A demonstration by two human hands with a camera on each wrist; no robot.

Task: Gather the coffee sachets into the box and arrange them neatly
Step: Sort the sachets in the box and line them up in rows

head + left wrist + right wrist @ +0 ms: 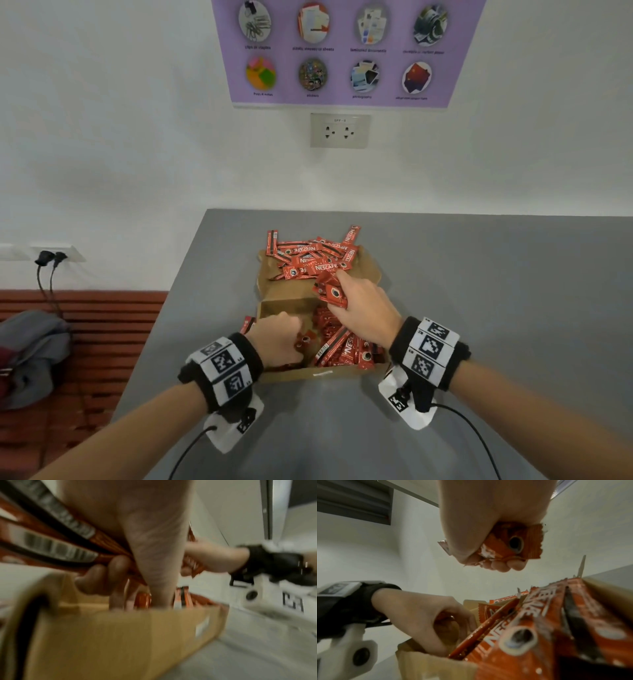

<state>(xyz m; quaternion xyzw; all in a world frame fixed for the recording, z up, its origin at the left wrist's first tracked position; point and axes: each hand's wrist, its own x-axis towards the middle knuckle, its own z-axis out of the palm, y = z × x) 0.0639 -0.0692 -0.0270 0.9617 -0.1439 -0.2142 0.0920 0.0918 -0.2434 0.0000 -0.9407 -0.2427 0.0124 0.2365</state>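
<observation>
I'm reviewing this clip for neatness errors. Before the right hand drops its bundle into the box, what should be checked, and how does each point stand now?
1. Right hand firmly grips its sachet bundle: ok.
2. Bundle is over the box: ok.
3. Left hand out of the drop zone: not ok, it is inside the box holding sachets.
4. Sachets in the box lie parallel: not ok, some slant.
5. Loose pile on the flap all gathered: not ok.
6. Room left in the box: cannot tell.

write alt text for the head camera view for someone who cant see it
Two hands work over an open cardboard box of red coffee sachets on a grey table: the right hand grips a bunch of sachets, the left hand reaches inside. More loose sachets are heaped on its far flap.
</observation>
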